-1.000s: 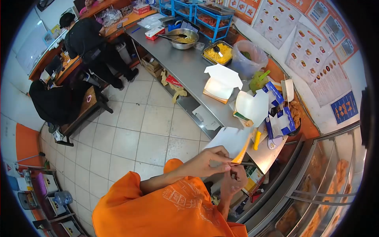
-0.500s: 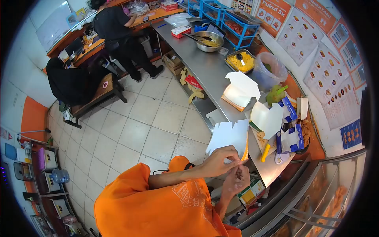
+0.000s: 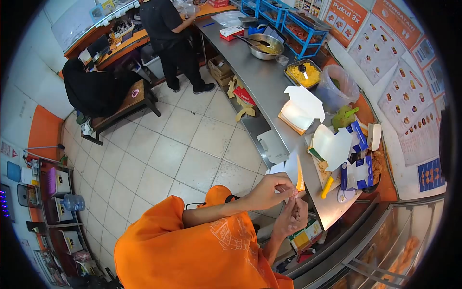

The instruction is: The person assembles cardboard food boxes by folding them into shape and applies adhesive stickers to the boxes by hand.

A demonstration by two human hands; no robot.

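A paper food box (image 3: 290, 167), white inside with an orange outer side, is held at its lower corner over the counter's near edge. My left hand (image 3: 274, 190) pinches it from the left, fingers closed on the edge. Just below, my right hand (image 3: 292, 216) has its fingers closed, their tips meeting the left fingertips at the same corner. Exactly how the fingers fold the card is hidden. An open white box (image 3: 332, 144) and a yellow-handled tool (image 3: 327, 188) lie on the counter to the right.
Along the metal counter (image 3: 262, 103) stand another open box (image 3: 301, 113), a tray of yellow food (image 3: 303, 73), a steel bowl (image 3: 263, 47) and blue boxes (image 3: 356, 172). A glass display case (image 3: 380, 255) is at lower right. Two people in black are at upper left, one standing (image 3: 166, 43).
The food box has turned, so its white panels look narrower and its orange side shows more. Both hands stay closed at its corner. The view has shifted slightly.
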